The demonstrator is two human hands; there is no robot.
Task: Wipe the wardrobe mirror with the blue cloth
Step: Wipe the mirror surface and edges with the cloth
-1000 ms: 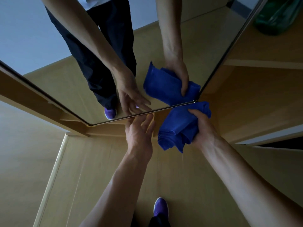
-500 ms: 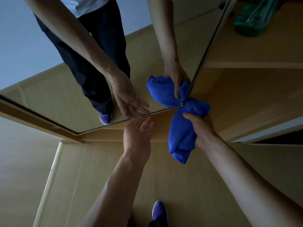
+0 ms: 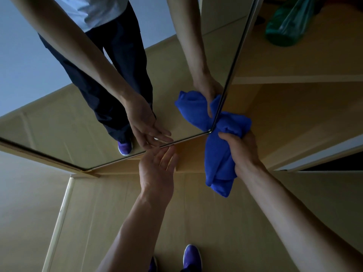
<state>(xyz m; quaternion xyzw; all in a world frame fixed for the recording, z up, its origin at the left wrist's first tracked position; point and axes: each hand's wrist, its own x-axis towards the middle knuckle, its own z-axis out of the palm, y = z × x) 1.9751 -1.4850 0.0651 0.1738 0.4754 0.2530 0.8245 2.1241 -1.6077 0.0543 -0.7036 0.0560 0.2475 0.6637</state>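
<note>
Mirror (image 3: 59, 118) fills upper left; glass shows no plain smears, so cleaned share cannot be judged. Left hand (image 3: 157, 169) below its bottom edge, palm up, fingers loosely straight, holding nothing, tips just by that edge. Blue cloth (image 3: 220, 160) bunched, top pressed on mirror's lower right corner, tail hanging. Right hand (image 3: 242, 152) curled tight round it. Likely wiping underway at corner; rest unconfirmed.

Open floor (image 3: 196, 222) lies below the mirror (image 3: 172, 75); a green bag (image 3: 286, 26) occupies the shelf (image 3: 294, 79) beside it
</note>
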